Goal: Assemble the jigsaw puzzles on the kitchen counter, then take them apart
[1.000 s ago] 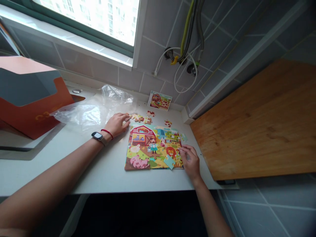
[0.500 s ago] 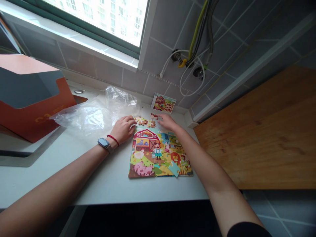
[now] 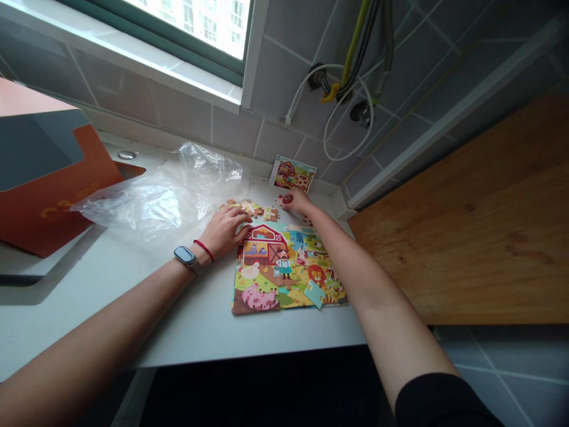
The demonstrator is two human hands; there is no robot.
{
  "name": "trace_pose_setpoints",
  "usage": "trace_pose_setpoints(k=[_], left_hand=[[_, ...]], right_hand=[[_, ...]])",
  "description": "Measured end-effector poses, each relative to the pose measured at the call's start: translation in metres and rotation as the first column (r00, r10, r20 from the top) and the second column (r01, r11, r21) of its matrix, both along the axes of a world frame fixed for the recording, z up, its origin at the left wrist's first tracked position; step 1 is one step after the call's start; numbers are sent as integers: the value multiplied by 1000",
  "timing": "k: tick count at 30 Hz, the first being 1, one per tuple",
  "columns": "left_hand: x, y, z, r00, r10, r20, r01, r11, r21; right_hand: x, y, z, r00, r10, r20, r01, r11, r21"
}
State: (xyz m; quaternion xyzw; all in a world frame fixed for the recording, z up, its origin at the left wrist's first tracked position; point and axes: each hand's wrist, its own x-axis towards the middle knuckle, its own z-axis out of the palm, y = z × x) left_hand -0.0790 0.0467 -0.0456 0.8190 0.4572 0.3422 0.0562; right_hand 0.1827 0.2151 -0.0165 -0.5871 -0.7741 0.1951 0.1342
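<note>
The right hand (image 3: 296, 201) had its fingers together on a brown-and-white piece (image 3: 281, 200) beyond the puzzle (image 3: 262, 270)'s 12 o'clock edge; its low forearm (image 3: 364, 267) risked brushing joined pieces at 3 o'clock. The left hand (image 3: 223, 230), fingers slightly apart at 10 o'clock, could have skewed that corner or scattered the loose pieces (image 3: 251, 208) at 11 by sliding.

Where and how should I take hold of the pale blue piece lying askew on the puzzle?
I'd pinch the pale blue piece by two opposite edges, coming down from above on the near side. It looks thin and lies over the puzzle, so its outline seems exposed, and its near corner points towards the person, with no hand over it.
</note>
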Motion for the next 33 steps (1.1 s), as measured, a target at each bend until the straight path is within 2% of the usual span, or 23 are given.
trace_pose_setpoints(k=[4, 8, 10, 11, 13, 15, 19, 27, 29, 33], left_hand=[[1, -1, 3, 1000, -30, 6, 31, 999, -19], [3, -3, 4, 998, -64, 28, 64, 998, -10], [4, -4, 3, 996, -80, 33, 80, 997, -6], [5, -4, 2, 995, -90, 32, 90, 996, -6], [6, -4, 1, 993, -112, 26, 113, 994, -13], [7, -4, 0, 991, -130, 26, 131, 991, -27], [8, -5, -1, 990, -137, 43, 140, 989, -58], [8, -4, -1, 988, -148, 50, 151, 987, -58], [8, -4, 0, 987, -156, 38, 158, 986, -51], [8, -4, 0, 986, -167, 21, 168, 985, -50]], right_hand=[[21, -22, 10, 991, -21, -136, 25, 999, 31], [59, -58, 22, 958, -20, -287, 19, 1000, -6], [82, -80, 26, 886, -36, -463, -61, 980, -192], [92, -91, 26, 873, -27, -488, -124, 954, -274], [109, -113, 26, 880, -6, -474, -207, 895, -396], [121, -132, 23, 901, 14, -435, -229, 865, -447], [131, -151, 18, 943, 61, -328, -185, 913, -363], [132, -158, 15, 975, 146, -168, -165, 981, -101], [131, -164, 16, 974, 183, -136, -190, 981, -44], [130, -178, 16, 955, 291, -57, -293, 955, -37]])
